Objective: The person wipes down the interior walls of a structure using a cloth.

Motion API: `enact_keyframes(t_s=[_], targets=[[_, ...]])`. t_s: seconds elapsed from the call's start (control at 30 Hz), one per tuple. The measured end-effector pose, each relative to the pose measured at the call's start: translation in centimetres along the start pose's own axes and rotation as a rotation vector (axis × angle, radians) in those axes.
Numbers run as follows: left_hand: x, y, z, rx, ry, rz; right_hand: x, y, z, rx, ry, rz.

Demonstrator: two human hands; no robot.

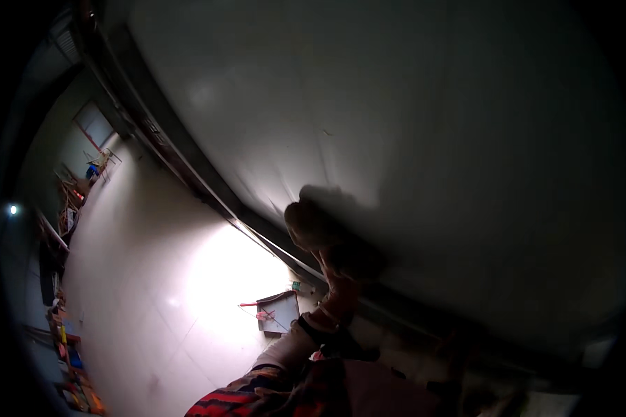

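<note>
My left hand (311, 224), in a light work glove, is raised and rests against a large grey wall (410, 125). The wrist and forearm (335, 299) rise from a striped red and dark sleeve (257, 389) at the lower edge. The dim light and blur hide the fingers, so I cannot tell whether the hand holds anything. Its shadow falls on the wall just to the right. My right hand is out of sight.
A dark strip (202, 184) runs along the foot of the wall. On the pale floor (139, 264) below my hand lies a grey tray (279, 311) with a red-handled tool (252, 306). Wooden frames (73, 194) and colourful clutter (69, 354) line the far left side.
</note>
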State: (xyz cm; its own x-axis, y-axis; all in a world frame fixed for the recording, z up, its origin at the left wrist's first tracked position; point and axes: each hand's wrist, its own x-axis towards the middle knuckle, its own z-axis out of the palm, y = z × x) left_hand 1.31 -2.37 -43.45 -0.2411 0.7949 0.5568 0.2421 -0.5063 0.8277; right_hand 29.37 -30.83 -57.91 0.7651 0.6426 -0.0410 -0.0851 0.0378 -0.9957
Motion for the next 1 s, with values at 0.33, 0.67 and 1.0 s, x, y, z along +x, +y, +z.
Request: enact_keyframes(t_s=[0.33,0.67,1.0], targets=[[25.5,6.5,-9.0,-0.188,0.218,0.413,-0.2,0.1,0.1,-0.11,0.108,0.023],[50.6,15.1,-19.9,0.001,0.162,0.562,-0.8,-4.1,2.8,-0.141,0.253,0.046],[55.0,10.3,-24.4,0.245,0.291,0.731,-0.4,-1.6,1.0,-0.133,0.255,-0.09]])
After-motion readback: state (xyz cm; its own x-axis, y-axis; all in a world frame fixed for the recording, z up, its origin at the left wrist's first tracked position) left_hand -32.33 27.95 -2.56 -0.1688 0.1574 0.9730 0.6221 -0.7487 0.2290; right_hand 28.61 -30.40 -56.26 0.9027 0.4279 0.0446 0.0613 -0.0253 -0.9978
